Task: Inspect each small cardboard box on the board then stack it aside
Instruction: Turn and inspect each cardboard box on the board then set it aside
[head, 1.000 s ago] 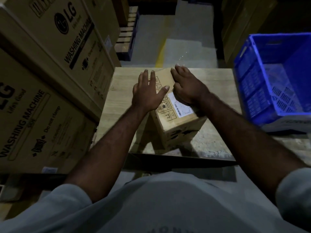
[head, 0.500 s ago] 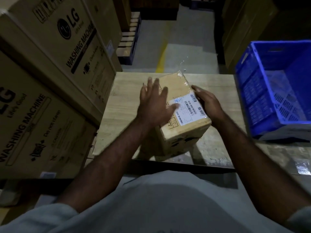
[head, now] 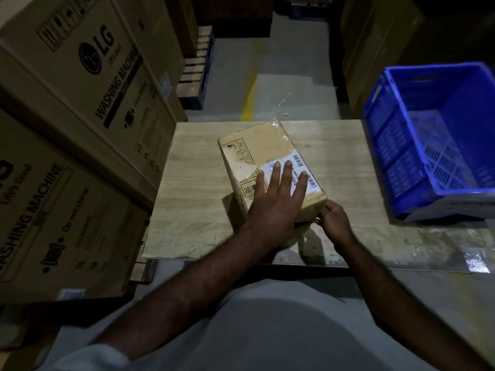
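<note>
The blue crate (head: 396,156) stands at the right on the metal table (head: 428,250), just beside the right edge of the wooden board (head: 192,204); it is open at the top and its slotted floor and slotted walls are in plain sight. The cardboard box (head: 257,145) is sealed, with clear tape shining along its right edge and over its far corner, so what it holds cannot be told. It lies flat on the middle of the board, broad face up. Its long axis runs away from the person, with the far end swung a little to the left and the near end towards the right. A white label (head: 312,180) with barcodes sits on the near part of the top face, and printed handling marks run down the left edge. The left hand (head: 276,199) lies flat on the top of the box with fingers straight and spread, the fingertips resting on the label; it presses and does not grasp. The right hand (head: 334,220) is at the near right corner of the box, its fingers curled and its thumb against that corner, gripping it low down near the board. Large washing machine cartons (head: 80,103) are stacked at the left, close to the board's left edge.
</note>
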The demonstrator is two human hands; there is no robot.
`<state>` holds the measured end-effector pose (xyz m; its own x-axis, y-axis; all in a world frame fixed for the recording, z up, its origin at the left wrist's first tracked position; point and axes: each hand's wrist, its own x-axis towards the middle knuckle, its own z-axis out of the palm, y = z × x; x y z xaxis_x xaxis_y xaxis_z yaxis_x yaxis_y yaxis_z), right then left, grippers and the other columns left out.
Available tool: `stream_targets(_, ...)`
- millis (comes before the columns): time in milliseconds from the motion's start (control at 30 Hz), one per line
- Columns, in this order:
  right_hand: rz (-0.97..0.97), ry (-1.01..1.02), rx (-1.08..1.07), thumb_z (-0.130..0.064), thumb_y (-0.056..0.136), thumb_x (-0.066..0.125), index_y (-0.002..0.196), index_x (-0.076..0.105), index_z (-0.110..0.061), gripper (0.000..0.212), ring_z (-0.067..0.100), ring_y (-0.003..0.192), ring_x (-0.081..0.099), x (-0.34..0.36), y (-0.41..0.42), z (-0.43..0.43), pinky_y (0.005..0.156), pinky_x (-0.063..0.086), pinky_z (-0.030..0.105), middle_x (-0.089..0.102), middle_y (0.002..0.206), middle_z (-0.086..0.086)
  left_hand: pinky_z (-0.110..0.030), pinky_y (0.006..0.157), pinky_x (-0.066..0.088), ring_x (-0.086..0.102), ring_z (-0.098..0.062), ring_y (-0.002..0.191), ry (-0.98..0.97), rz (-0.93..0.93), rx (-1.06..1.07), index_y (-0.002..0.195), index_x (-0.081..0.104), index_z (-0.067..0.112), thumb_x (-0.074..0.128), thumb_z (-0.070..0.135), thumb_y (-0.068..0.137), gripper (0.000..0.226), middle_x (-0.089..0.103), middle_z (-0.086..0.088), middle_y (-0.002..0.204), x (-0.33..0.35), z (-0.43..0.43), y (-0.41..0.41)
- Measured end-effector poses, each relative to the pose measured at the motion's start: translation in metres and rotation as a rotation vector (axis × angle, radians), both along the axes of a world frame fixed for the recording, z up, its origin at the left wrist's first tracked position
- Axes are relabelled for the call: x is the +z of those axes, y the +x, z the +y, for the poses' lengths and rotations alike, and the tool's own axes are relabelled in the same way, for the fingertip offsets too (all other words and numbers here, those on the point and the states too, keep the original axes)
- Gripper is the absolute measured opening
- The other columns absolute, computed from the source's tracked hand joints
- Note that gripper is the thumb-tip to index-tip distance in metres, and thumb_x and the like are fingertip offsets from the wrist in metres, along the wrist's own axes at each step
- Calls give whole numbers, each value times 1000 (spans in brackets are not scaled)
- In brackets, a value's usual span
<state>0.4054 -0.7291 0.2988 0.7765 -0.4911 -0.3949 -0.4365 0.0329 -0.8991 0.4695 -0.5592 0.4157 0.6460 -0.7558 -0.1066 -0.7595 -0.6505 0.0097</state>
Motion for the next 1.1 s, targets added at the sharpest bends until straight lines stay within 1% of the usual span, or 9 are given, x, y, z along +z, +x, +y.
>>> stream_targets(267,41,51,-67,-43,98,55,96,79,-34,25,29,111,71,4,1,10,93,56,47,78,108,4,-63,125,-1,-11,-39,158,-92,65,78,164,-1,13,75,42,88,112,-10,-25,169,-1,7,5)
stream_targets(433,127,122,-34,-46,108,50,93,71,-22,35,29,116,65,0,11,14,96,52,49,71,120,14,-58,126,-7,-14,-35,158,-188,110,204,164,-7,17,73,48,90,114,-15,-21,170,1,24,15)
stream_targets(567,140,156,-25,-49,109,45,92,71,-25,39,23,108,60,3,27,20,107,46,51,67,119,5,-55,126,-4,-12,-32,159,-294,121,255,165,-3,18,76,52,86,117,-11,-18,171,1,45,27)
stream_targets(700,108,262,-104,-43,113,38,129,60,-15,40,19,117,48,11,42,31,104,40,40,52,125,4,-52,127,-3,-7,-28,159,-376,146,335,165,2,20,78,55,83,118,-5,-15,172,9,62,43)
stream_targets(767,109,330,-106,-51,111,36,124,60,-23,39,21,120,50,11,47,35,102,40,40,52,133,1,-51,128,-2,-6,-25,159,-416,201,394,165,3,22,80,56,82,118,-4,-12,173,17,70,56)
stream_targets(900,54,393,-101,-58,108,37,126,57,-33,37,27,117,61,5,56,41,96,51,43,61,137,6,-50,128,10,2,-22,159,-508,268,461,165,10,22,83,54,79,118,5,-10,173,32,85,79)
stream_targets(967,-40,330,-75,-50,111,38,130,60,-25,39,31,116,63,5,62,42,91,55,43,65,133,11,-51,127,15,6,-23,159,-551,286,500,165,15,21,85,54,77,117,9,-10,173,35,89,88)
stream_targets(1033,-100,219,-71,-45,110,45,150,47,-14,51,30,123,60,9,70,40,103,53,53,57,146,16,-51,125,23,15,-26,158,-578,318,555,164,19,21,84,59,75,117,16,-10,172,33,93,101)
stream_targets(1100,-103,32,-87,-46,105,54,159,36,-23,61,26,131,55,20,76,37,109,49,53,50,154,10,-50,113,42,40,-31,146,-654,354,612,159,32,24,80,66,70,110,38,-9,163,35,97,113)
